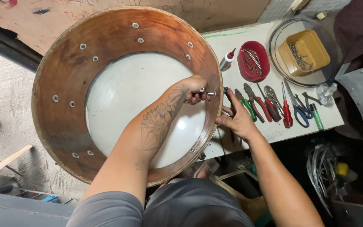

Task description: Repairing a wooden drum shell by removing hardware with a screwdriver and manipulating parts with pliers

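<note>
A large round wooden drum shell (pixel 64 71) stands on edge before me, its pale drumhead (pixel 122 96) at the bottom and metal screws along the inner wall. My left hand (pixel 193 89) reaches inside the shell and grips a small metal screw or bolt (pixel 207 92) at the right inner wall. My right hand (pixel 236 120) presses on the outside of the shell's right rim, fingers spread against the wood, next to the white table.
A white table (pixel 324 120) at right carries pliers (pixel 255 105), a red screwdriver (pixel 286 113), blue scissors (pixel 299 111), a green marker, a glue bottle (pixel 227 60), a red tray of screws (pixel 253 61) and a yellow box (pixel 304 51) inside a hoop. Cables lie below.
</note>
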